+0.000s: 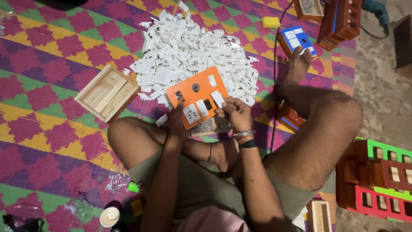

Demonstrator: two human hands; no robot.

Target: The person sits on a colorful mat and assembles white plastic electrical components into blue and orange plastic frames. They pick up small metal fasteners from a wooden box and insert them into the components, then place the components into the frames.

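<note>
I sit cross-legged on a patterned mat. An orange switchboard plate [194, 95] with cut-outs, a white socket and switches rests tilted in front of my legs. My left hand [177, 121] holds its lower left edge. My right hand [234, 111] grips the plate's lower right side, fingers pinched around a small white switch piece [217, 98]. Beneath the plate lies a wooden box with a patterned side [210, 127].
A large heap of white switch parts [189, 51] lies beyond the plate. An open wooden box [107, 92] sits left. Stacks of coloured boards [377, 180] stand right, more at the top right [343, 17]. A black cable [274, 68] crosses the mat.
</note>
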